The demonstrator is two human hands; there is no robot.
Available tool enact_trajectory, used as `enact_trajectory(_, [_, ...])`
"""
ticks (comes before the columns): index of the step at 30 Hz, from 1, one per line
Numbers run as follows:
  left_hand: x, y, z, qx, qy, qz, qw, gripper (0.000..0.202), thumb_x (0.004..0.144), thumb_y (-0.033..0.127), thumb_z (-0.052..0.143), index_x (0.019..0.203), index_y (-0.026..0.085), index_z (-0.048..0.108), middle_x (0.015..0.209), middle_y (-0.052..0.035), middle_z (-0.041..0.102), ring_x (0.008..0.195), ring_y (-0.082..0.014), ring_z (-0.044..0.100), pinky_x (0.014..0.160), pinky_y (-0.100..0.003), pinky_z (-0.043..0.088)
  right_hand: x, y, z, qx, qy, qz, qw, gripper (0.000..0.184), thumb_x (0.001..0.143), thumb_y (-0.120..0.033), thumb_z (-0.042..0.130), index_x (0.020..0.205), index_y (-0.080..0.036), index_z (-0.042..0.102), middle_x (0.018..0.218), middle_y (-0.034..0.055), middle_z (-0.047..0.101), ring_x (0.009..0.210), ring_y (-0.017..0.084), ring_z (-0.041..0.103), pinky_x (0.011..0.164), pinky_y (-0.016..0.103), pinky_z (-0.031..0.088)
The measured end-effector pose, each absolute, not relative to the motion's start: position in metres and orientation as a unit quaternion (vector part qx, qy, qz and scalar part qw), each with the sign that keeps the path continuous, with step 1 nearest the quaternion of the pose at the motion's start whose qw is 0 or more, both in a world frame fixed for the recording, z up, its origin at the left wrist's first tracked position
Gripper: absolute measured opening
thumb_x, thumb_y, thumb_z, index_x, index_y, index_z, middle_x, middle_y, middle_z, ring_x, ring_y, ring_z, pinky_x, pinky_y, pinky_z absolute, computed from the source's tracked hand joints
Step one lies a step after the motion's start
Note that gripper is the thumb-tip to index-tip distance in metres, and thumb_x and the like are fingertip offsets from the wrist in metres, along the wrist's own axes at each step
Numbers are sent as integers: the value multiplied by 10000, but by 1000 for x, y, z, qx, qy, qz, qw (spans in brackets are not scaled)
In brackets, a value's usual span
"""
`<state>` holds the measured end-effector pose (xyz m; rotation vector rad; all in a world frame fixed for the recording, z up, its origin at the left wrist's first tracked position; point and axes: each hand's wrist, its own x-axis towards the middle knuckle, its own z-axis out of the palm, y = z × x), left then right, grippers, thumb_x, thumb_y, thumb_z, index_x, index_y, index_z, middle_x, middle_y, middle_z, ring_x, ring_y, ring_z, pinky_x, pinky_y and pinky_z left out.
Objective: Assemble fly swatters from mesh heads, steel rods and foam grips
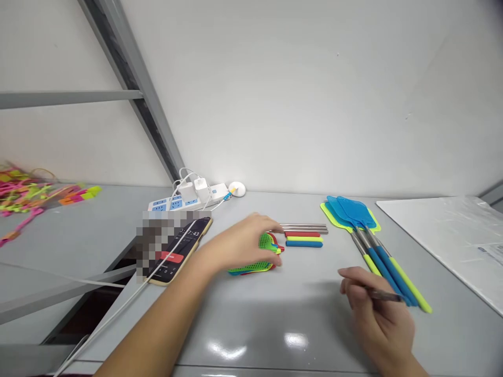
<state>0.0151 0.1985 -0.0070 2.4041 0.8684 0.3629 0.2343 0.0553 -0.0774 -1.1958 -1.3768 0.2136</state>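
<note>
My left hand (245,242) arches over a small stack of perforated fly swatter heads (251,268) in green, yellow, red and blue. Its thumb and fingers are apart; whether they touch the stack I cannot tell. Just beyond the fingertips lie several thin metal rods (306,227) and short handle grips, one red (302,234), one yellow (305,239) and one blue (304,244). Lower right, my right hand (379,317) is closed around a slim dark metallic rod (385,296), tip pointing right. Behind that hand rest several assembled fly swatters (356,212) with blue and yellow-green heads and handles.
A phone (183,251) lies left of my forearm, crossed by a white cable (113,317). Behind it is a power strip (186,201) with chargers. A white packet (451,235) covers the right side. Colourful pieces (23,193) lie far left beyond a grey frame (145,94).
</note>
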Motion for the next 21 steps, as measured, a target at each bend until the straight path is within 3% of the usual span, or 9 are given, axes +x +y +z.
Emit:
enact_trajectory(3, [-2,212,-10,887,396,73,228,614,648,466,821,1207,290,640,1205,-26,628,1205,-282,479,896,-336,419,237,57,-80,-580,-656,69,478,204,925,-313,554,1110,-295,638,692,-10,605,510,160,537,469,289,434])
enact_trajectory(6, [-7,217,-18,887,418,31,195,702,604,505,835,1235,280,623,1207,-48,616,1199,-307,453,904,-362,398,230,62,-82,-590,-701,55,397,336,942,-325,516,1273,-268,520,829,24,680,646,200,652,553,307,511])
enact_trajectory(8, [-5,219,-21,890,417,21,184,690,609,528,825,1221,280,624,1179,-54,617,1163,-310,464,899,-378,382,224,64,-84,-591,-723,41,355,297,967,-281,448,1257,-244,502,912,54,691,744,214,687,597,311,530])
enact_trajectory(11, [-2,219,-23,893,415,26,175,591,646,555,793,1145,278,636,1109,-47,624,1092,-300,489,874,-387,359,216,65,-87,-589,-752,19,296,218,985,-236,387,1147,-226,532,842,43,648,699,197,665,566,291,499])
enact_trajectory(18, [0,219,-14,867,452,54,202,483,611,528,816,977,265,645,1014,-26,625,955,-272,523,769,-328,363,217,65,-97,-599,-749,-20,283,178,998,-245,398,1097,-237,546,807,14,590,676,167,615,552,262,424])
enact_trajectory(21, [-5,217,-2,846,439,71,293,336,726,520,723,912,245,672,877,0,637,807,-206,555,646,-276,358,216,65,-96,-599,-747,-13,289,193,999,-242,398,1115,-239,553,809,14,586,674,163,597,551,259,408])
